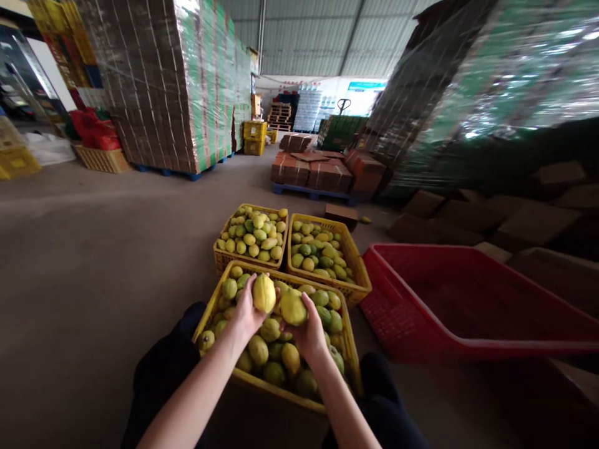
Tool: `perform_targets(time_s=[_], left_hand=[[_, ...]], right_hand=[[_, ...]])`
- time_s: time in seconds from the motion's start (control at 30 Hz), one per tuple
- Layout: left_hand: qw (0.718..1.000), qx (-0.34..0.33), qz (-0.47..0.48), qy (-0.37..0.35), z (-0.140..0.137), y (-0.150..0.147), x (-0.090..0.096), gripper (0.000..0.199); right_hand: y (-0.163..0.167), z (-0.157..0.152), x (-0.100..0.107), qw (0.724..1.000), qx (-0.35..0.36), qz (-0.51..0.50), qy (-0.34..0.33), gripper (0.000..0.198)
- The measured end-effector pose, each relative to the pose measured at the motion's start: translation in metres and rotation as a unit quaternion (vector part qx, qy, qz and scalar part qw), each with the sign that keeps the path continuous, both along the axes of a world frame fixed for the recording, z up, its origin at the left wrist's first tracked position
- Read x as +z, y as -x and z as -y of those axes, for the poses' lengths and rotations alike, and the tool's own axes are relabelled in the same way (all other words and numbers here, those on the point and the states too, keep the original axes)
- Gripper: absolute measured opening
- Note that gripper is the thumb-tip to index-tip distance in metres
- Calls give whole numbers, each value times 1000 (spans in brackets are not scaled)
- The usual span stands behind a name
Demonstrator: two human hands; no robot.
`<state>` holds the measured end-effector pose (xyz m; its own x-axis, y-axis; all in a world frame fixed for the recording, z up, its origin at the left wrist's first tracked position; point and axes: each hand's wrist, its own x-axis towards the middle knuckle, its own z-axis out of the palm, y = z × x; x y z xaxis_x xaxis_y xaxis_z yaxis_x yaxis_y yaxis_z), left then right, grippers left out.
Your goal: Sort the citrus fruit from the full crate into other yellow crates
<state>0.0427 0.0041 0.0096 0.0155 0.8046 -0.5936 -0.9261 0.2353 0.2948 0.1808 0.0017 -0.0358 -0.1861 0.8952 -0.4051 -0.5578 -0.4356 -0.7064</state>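
1. Closest to the camera are the person's bare forearms (201, 380), reaching over the near rim of a yellow crate (281, 394); a dark-clad leg (163, 368) shows on the left, another on the right.

2. The left hand (248, 310) has its fingers curled about a yellow fruit (264, 294), opened only as wide as that fruit, which sits upright in the grip.

3. The right hand (311, 333) holds a greener fruit (294, 307), thumb against its right side and fingers beneath, parted to the fruit's width.

4. Both fruits are held up close beside each other, just above the heap; from where I stand, that grip seems to leave most of their skin in view.

5. Under the fingers, the yellow crate is well filled with loose fruit (258, 350), green through yellow. It probably sits between the legs so both hands reach it easily.

6. Beyond the left fingers stands a second crate (224, 262), heaped with mostly yellow fruit; beyond the right fingers, a third crate (359, 275) holds a greener mix, lying lower. Grouped so tightly, all three look to be within arm's reach.

7. To the right of the right fingers is a large red basket (397, 324); its inside is too dark for me to read.

8. Far past the fingers, flattened cardboard (309, 171) lies on a blue pallet (299, 192).
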Motion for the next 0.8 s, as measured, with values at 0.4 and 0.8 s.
perform_targets(time_s=[0.4, 0.8], left_hand=[[999, -11, -39, 5, 13, 44, -11, 15], [999, -43, 13, 1, 5, 7, 3, 13]], right_hand=[[3, -6, 10, 999, -50, -17, -2, 45], [-6, -6, -3, 995, -73, 7, -75, 33]])
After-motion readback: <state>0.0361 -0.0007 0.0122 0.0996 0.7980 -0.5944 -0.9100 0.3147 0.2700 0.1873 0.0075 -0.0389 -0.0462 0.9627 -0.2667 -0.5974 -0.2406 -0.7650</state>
